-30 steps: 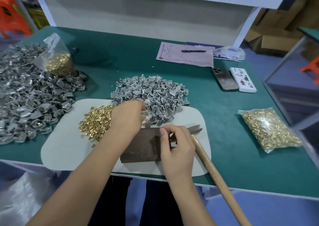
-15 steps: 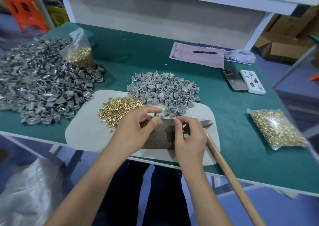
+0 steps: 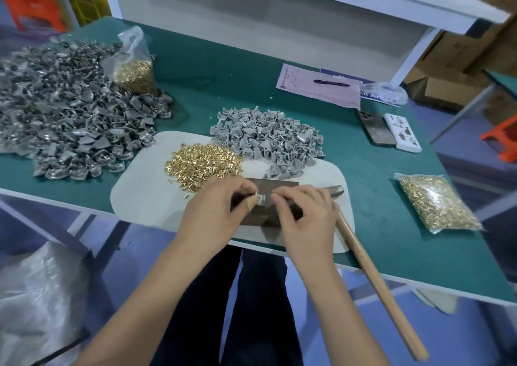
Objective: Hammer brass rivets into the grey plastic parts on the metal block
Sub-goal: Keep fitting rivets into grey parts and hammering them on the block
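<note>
A dark metal block (image 3: 275, 188) lies on a pale mat (image 3: 145, 189) at the table's near edge. Over the block, my left hand (image 3: 215, 214) pinches a small grey plastic part (image 3: 261, 198) between thumb and fingers. My right hand (image 3: 305, 220) meets it from the right, fingertips pinched at the same part; whether it holds a rivet is hidden. A loose heap of brass rivets (image 3: 202, 167) and a pile of grey plastic parts (image 3: 265, 139) lie just beyond. The hammer (image 3: 375, 279) lies under my right hand, wooden handle sticking out past the table edge.
A large heap of grey parts (image 3: 61, 119) covers the table's left, with a bag of rivets (image 3: 134, 69) on it. Another rivet bag (image 3: 436, 203) lies at the right. Papers with a pen (image 3: 319, 88), a phone (image 3: 375, 130) and a white box (image 3: 402, 133) sit farther back.
My left hand left the grey parts pile and came back over the block with a part. Both hands now meet at that part. The camera view has shifted.
</note>
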